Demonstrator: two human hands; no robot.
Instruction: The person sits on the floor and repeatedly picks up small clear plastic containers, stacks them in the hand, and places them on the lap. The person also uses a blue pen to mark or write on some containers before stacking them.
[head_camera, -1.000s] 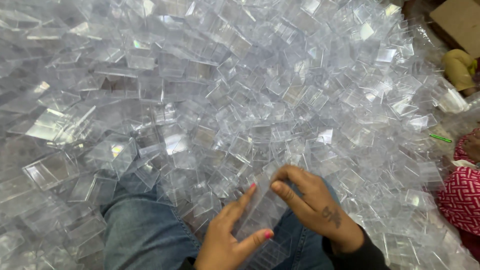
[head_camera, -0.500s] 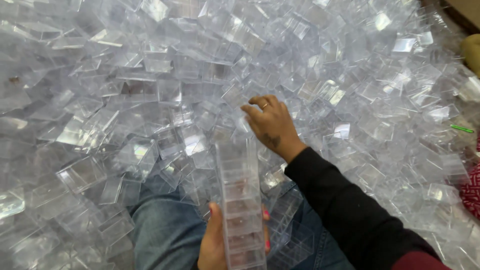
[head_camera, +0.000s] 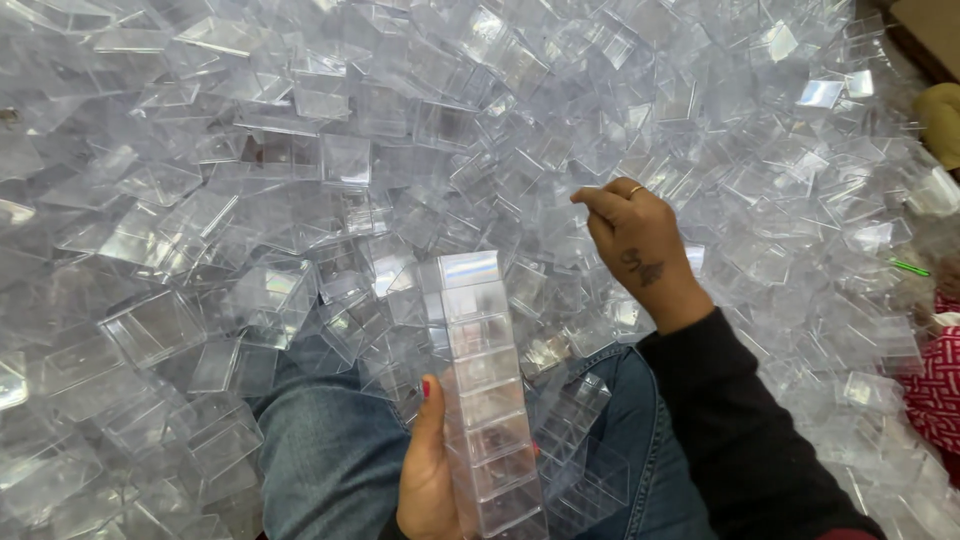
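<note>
Left hand, lower centre of the frame, is gripping a tall nested stack of clear square plastic boxes: thumb lying up the stack's left edge, fingers wrapped behind and mostly hidden. The stack is standing nearly upright, tilting slightly left at the top, and running from the bottom edge up to about mid-frame. Roughly seven or eight boxes are showing in it; exact count is uncertain through the glare.

Right hand, right of centre, is reaching into the heap of loose clear plastic boxes, fingertips pinched together at their upper left. Whether a box is sitting between the fingertips cannot be told; the clear plastic is blending with the pile behind. A ring is showing on one finger, a dark mark on the back of the hand, and a black sleeve is covering the forearm down to the lower right corner.

The person's legs in blue jeans are lying under the stack, partly buried by boxes.

The heap is filling nearly the whole frame, boxes lying at all angles, unsorted. A red-and-white patterned cloth is showing at the right edge.

Judgement: one stack is partly built; the loose boxes vastly outnumber the stacked ones, so the work appears to be at an early stage.
</note>
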